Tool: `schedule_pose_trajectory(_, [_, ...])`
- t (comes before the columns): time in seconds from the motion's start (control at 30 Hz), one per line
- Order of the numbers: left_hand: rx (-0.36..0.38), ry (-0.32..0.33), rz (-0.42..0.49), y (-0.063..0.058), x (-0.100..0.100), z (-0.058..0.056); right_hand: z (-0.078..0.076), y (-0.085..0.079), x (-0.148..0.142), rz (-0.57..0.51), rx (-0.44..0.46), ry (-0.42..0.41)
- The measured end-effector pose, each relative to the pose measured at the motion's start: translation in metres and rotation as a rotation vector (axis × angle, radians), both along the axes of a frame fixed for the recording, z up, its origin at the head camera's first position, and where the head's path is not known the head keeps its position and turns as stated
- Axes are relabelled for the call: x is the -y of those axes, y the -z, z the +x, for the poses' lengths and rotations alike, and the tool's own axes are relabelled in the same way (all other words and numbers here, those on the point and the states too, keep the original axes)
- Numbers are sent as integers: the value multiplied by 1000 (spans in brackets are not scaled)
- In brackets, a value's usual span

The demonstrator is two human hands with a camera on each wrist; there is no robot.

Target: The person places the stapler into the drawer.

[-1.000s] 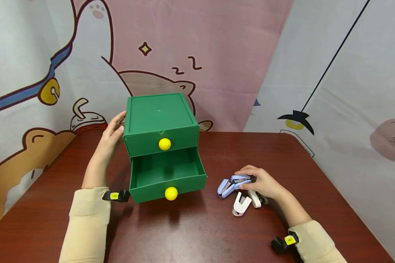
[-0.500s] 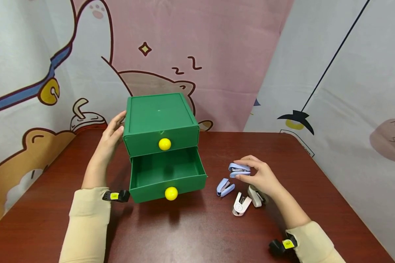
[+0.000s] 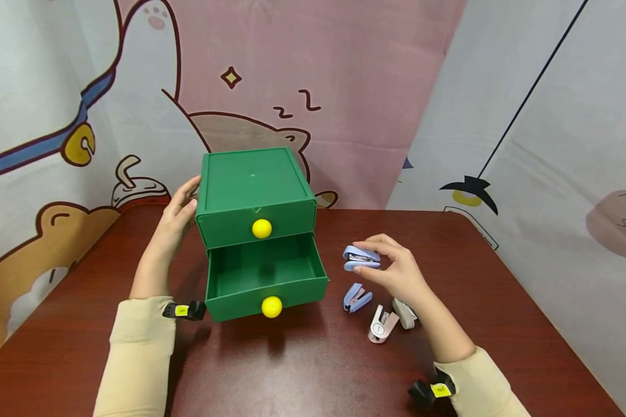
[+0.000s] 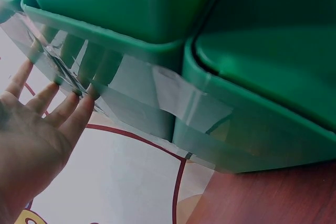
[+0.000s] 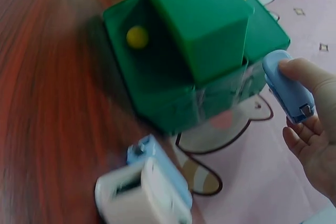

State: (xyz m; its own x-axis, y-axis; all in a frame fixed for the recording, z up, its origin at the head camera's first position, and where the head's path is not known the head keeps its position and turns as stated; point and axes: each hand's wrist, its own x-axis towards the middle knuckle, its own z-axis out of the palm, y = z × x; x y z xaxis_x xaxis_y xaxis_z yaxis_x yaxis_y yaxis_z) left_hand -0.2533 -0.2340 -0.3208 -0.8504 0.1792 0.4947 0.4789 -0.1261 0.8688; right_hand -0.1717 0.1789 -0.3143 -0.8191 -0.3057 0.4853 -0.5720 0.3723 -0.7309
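A green two-drawer cabinet [image 3: 253,179] stands left of centre, its lower drawer [image 3: 235,306] pulled out with a bare floor showing. My left hand [image 3: 178,213] rests against the cabinet's left side; in the left wrist view its fingers [image 4: 79,114] lie extended against the wall. To the right of the cabinet, my right hand [image 3: 396,269] pinches a small light-blue stapler [image 3: 361,259] between thumb and fingers, raised above the table. Below it lie a second blue stapler [image 3: 356,297], a white stapler [image 3: 382,324] and a greyish stapler [image 3: 405,314], partly hidden by the right wrist.
The dark red-brown table [image 3: 313,370] reaches back to a patterned curtain [image 3: 375,104]. Yellow ball knobs stick out from both drawer fronts, the lower knob [image 3: 272,307] closest to me. Clear tape runs along the cabinet's side in the left wrist view.
The right hand has lifted the light-blue stapler off the group and carried it up and left towards the cabinet. The left hand stays put on the cabinet's side.
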Motion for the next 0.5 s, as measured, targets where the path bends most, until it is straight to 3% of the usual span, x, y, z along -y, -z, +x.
schedule_pose_trajectory(0.5, [-18,0,-10,2,1,-2,4,-19,43,-85,-3,-29])
